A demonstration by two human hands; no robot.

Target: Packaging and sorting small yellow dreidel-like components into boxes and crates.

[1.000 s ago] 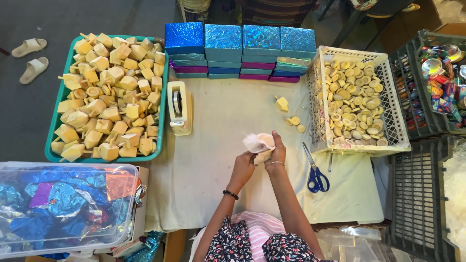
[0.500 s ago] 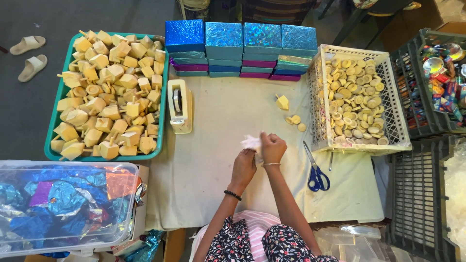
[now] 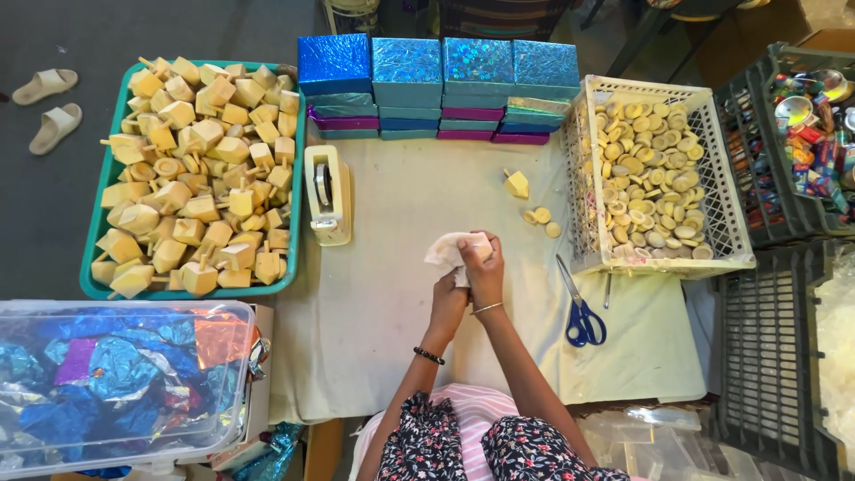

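1. The worktop [image 3: 401,356] is covered with a pale cloth and stands on a dark floor [image 3: 178,36].
2. A green tray [image 3: 298,178] holds wooden tops.
3. Both hands, left hand [image 3: 447,303] and right hand [image 3: 485,272], are closed on a white cloth [image 3: 445,251] above the worktop's middle.

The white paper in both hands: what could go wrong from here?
Both the left hand and the right hand are busy with the white paper, so it might tear or slip. The blue-handled scissors lie open near the right forearm, which could brush them.
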